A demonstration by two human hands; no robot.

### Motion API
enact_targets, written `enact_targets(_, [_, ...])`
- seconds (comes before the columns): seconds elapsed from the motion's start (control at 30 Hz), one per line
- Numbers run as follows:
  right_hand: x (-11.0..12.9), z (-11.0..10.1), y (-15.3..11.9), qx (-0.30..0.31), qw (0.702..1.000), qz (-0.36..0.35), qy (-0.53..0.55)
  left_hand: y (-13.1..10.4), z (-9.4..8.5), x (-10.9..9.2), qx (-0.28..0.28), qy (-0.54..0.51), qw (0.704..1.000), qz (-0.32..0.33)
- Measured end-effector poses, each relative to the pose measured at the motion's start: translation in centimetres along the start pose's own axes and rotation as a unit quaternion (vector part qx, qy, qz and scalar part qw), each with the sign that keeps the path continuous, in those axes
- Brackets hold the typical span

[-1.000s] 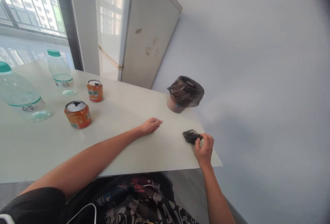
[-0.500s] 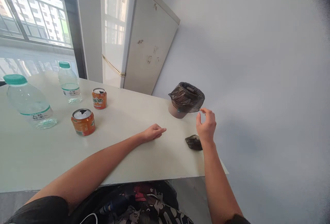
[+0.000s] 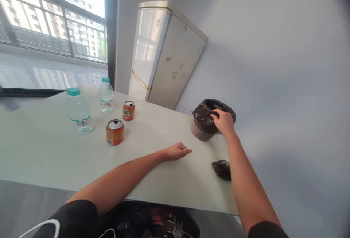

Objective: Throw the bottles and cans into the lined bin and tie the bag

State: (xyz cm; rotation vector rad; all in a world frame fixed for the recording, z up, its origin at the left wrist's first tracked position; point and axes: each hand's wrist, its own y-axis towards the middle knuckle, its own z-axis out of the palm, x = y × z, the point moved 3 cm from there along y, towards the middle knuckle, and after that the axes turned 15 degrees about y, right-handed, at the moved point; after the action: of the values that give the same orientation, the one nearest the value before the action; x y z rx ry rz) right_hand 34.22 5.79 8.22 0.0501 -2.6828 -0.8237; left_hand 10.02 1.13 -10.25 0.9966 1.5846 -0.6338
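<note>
A small brown bin lined with a black plastic bag stands near the table's right edge by the wall. My right hand is over the bin's near right rim, its thumb and fingers curled at the bag; whether it grips the bag I cannot make out. Resting on the tabletop, my left hand is closed with the thumb pointing right and nothing visible in it. A crumpled black bag lies on the table beside my right forearm, which partly covers it.
On the white table, two orange cans stand left of centre. Two clear bottles with green caps are further left. A white fridge stands behind the table; a wall runs along the right.
My right hand has moved up from the bin's lower right side onto its rim. The view has shifted, so the table's objects appear further right. My left hand still rests closed on the table.
</note>
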Motion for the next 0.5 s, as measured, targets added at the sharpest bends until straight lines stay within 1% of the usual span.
enact_targets(0.07, [1.9, 0.4, -1.0, -0.013, 0.999, -0.03, 0.016, -0.1, 0.0, -0.1, 0.012, -0.003, 1.0, 0.016])
enact_targets(0.13, [4.3, 0.8, -2.2, -0.023, 0.997, -0.064, 0.036, -0.2, 0.4, -0.3, 0.042, 0.0, 0.998, 0.039])
enact_targets(0.2, [7.2, 1.2, -3.3, -0.02, 0.993, -0.097, 0.058, -0.3, 1.5, -0.5, 0.101, 0.005, 0.992, 0.069])
enact_targets(0.23, [8.7, 1.3, -3.8, -0.013, 0.991, -0.112, 0.069, -0.3, 2.2, -0.4, 0.142, 0.005, 0.986, 0.081])
enact_targets(0.33, [12.6, 1.3, -4.9, 0.022, 0.985, -0.134, 0.107, -0.3, 4.5, 0.1, 0.28, 0.003, 0.955, 0.1])
enact_targets(0.37, [13.7, 1.1, -5.1, 0.036, 0.983, -0.135, 0.115, -0.2, 5.1, 0.4, 0.309, 0.002, 0.946, 0.102])
enact_targets(0.43, [15.7, 0.5, -5.4, 0.08, 0.98, -0.148, 0.106, 0.0, 5.4, 0.9, 0.337, -0.01, 0.935, 0.107])
enact_targets(0.5, [18.0, -0.5, -6.0, 0.132, 0.969, -0.195, 0.073, 0.3, 5.0, 1.0, 0.337, -0.032, 0.934, 0.116])
